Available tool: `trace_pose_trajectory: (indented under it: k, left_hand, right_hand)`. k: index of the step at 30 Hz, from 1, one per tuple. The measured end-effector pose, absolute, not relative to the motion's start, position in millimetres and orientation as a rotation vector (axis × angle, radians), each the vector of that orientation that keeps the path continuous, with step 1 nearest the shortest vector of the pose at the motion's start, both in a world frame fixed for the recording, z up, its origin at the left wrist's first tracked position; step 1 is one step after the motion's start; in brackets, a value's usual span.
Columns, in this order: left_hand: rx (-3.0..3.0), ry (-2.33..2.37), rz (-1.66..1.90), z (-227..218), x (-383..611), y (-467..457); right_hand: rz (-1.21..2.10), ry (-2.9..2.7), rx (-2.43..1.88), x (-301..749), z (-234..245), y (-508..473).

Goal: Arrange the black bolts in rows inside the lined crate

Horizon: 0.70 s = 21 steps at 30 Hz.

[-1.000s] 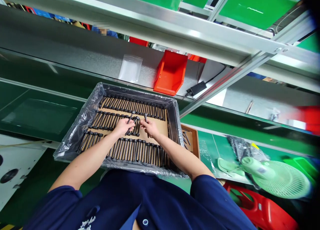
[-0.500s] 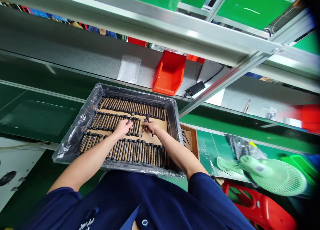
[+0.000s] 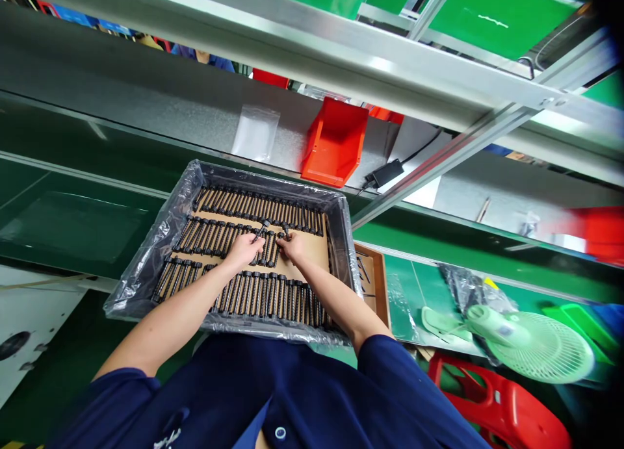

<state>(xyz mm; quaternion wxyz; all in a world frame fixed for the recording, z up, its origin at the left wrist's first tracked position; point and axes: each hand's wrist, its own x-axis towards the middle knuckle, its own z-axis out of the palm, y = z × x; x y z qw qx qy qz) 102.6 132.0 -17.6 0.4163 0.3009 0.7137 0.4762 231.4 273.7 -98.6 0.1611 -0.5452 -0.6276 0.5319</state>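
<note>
A plastic-lined dark tray (image 3: 348, 260) holds rows of slim black rods with thick heads, lying on brown cardboard (image 3: 312, 253). My left hand (image 3: 245, 249) is over the middle row (image 3: 207, 236), its fingers closed on a black headed rod (image 3: 264, 225) whose head sticks up past the fingertips. Just right of it, my right hand (image 3: 292, 246) pinches another black headed rod (image 3: 285, 228), head pointing away from me. Its fingertips are at the right end of the middle row, close to the last rod there. The lower parts of both held rods are partly hidden.
Behind the tray, a red bin (image 3: 336, 143), a clear plastic bag (image 3: 256, 134) and a black power adapter (image 3: 385, 174) sit on a grey shelf. A brown box (image 3: 383, 283) with loose rods adjoins the tray. At right are a green fan (image 3: 536, 345) and a red stool (image 3: 511, 403).
My right hand has shifted slightly, and a rod that hung at its fingers is now against the right end of the middle row. My left hand has moved a little to the right.
</note>
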Motion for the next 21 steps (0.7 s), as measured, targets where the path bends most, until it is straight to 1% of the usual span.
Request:
trace_pose_trajectory:
  k: [7,11,16,21]
  left_hand:
    - [0.669,1.661,1.174,-19.2,104.5,133.5]
    - [0.730,1.665,1.113,-25.1,106.0,133.1]
    - [0.849,1.608,1.075,-21.6,113.3,135.0]
    - [1.289,1.730,0.949,-15.2,124.3,157.5]
  right_hand:
    - [1.608,-1.627,-1.513,238.2,-71.0,267.4]
    - [1.790,-1.479,-1.427,249.7,-51.9,271.3]
    - [1.941,-1.278,-1.295,285.8,-4.1,274.0]
    - [1.925,-1.162,-1.089,351.9,49.8,270.5]
